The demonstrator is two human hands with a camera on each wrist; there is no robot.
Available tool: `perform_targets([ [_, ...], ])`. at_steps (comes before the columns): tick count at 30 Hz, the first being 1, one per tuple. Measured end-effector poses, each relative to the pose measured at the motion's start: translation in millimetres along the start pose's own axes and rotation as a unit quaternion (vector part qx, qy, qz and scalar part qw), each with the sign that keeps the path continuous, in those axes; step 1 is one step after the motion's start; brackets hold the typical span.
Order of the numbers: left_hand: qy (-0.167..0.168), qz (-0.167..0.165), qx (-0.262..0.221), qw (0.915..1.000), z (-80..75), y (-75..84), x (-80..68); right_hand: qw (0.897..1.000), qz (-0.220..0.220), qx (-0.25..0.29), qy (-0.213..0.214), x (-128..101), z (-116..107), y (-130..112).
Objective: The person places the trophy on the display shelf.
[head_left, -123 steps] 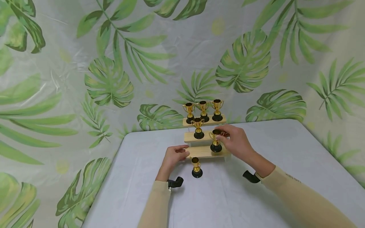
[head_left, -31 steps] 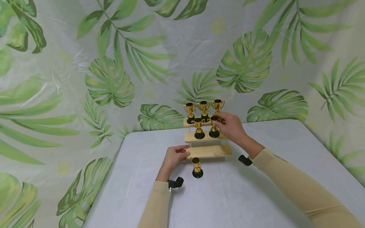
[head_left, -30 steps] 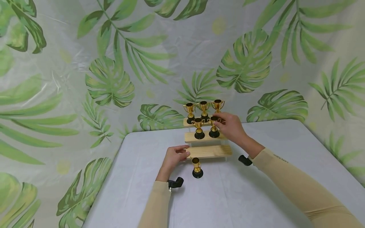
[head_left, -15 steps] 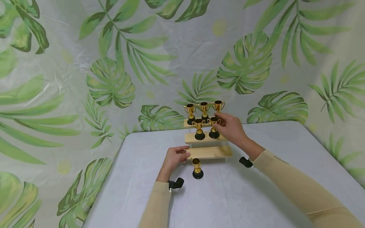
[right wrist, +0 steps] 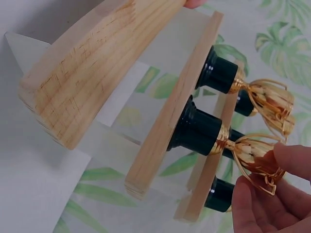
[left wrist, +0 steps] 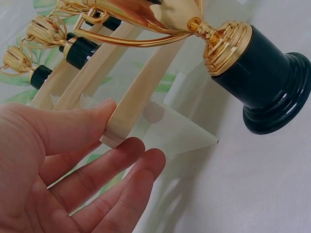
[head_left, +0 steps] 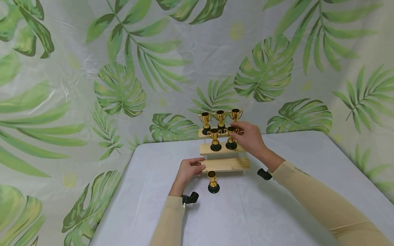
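Note:
My right hand (head_left: 248, 136) pinches a small gold trophy cup (right wrist: 255, 150) by its bowl and handle. That trophy stands upright by its black base on the middle step (right wrist: 155, 145) of a three-step wooden display stand (head_left: 226, 164), right of another trophy (head_left: 215, 138). At the stand's left end, my left hand (head_left: 188, 169) pinches the lowest step (left wrist: 129, 109), thumb above and fingertips below. Close to that hand, one more trophy (head_left: 212, 182) stands on the table before the stand; it looms large in the left wrist view.
Three trophies line the top step; the right one (head_left: 235, 114) is partly hidden behind my right hand. Clear side supports (left wrist: 180, 131) carry the boards. A white cloth covers the table (head_left: 160, 171), and a leaf-patterned curtain (head_left: 172, 68) hangs behind.
Over the first three seconds my right hand carried its trophy from above the lowest step up and back to the middle step. Since then it has hardly moved. My left hand stayed in place.

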State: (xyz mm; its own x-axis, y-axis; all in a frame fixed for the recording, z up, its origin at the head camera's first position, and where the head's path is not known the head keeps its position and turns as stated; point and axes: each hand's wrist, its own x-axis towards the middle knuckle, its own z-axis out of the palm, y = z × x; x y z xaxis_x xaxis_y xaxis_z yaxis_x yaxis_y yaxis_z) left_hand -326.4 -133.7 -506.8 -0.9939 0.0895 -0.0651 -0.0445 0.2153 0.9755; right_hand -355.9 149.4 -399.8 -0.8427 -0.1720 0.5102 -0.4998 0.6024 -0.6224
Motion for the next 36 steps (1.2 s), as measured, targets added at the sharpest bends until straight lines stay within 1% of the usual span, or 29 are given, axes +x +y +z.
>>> perform_targets([
  [5,0.001,0.002,0.005,1.0,0.1,0.7,-1.5,1.0,0.002,-0.003,-0.001,0,-1,-1],
  [11,0.004,0.003,0.012,0.9999,0.5,1.2,-2.2,1.0,0.01,0.01,0.001,-3,-4,-2],
  [15,0.005,0.005,0.016,0.9999,0.4,2.0,-2.2,1.0,0.011,0.008,0.004,-4,-6,-3],
  [21,0.003,-0.003,0.014,0.9999,0.2,2.4,-2.2,1.0,-0.004,0.005,0.01,-4,-9,-8],
  [29,0.002,0.002,0.008,1.0,-1.1,2.6,-3.1,0.999,-0.021,-0.006,0.026,-6,-12,-16],
  [36,0.002,0.0,0.012,0.9999,-0.4,3.1,-2.7,0.998,-0.04,-0.021,0.04,-10,-16,-20],
])
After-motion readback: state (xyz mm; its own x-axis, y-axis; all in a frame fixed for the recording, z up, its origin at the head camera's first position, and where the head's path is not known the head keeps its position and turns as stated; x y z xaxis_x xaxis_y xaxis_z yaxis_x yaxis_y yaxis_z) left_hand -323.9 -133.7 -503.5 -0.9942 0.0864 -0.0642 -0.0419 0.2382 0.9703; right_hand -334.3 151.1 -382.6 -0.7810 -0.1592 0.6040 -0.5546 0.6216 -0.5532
